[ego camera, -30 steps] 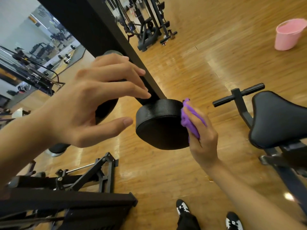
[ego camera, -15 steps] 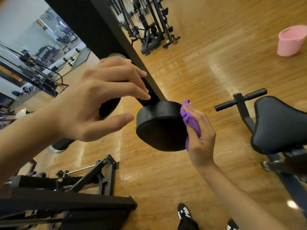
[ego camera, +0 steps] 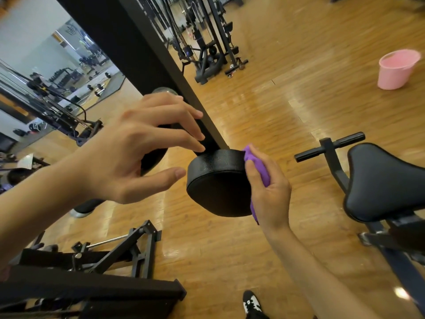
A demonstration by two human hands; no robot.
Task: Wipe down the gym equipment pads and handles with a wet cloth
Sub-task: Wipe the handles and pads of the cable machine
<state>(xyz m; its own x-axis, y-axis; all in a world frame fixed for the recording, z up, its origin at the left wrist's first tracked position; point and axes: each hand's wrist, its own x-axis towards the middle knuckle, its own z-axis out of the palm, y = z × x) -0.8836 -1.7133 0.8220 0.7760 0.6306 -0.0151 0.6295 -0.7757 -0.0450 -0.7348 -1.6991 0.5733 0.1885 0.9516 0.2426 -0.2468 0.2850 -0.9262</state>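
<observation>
On glossy wooden floor (ego camera: 299, 116), pink bucket (ego camera: 396, 70), cloth (ego camera: 261, 169) against pad (ego camera: 216, 180)

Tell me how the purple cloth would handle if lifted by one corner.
Probably floppy: the purple cloth is bunched in the right hand and folds against the rim of the round black pad. Likely light: one hand holds it alone. It should drape rather than roll, since a tail hangs below the palm.

Glossy wood floor (ego camera: 287, 116); grained matt pad (ego camera: 216, 180); purple cloth (ego camera: 262, 171)
</observation>
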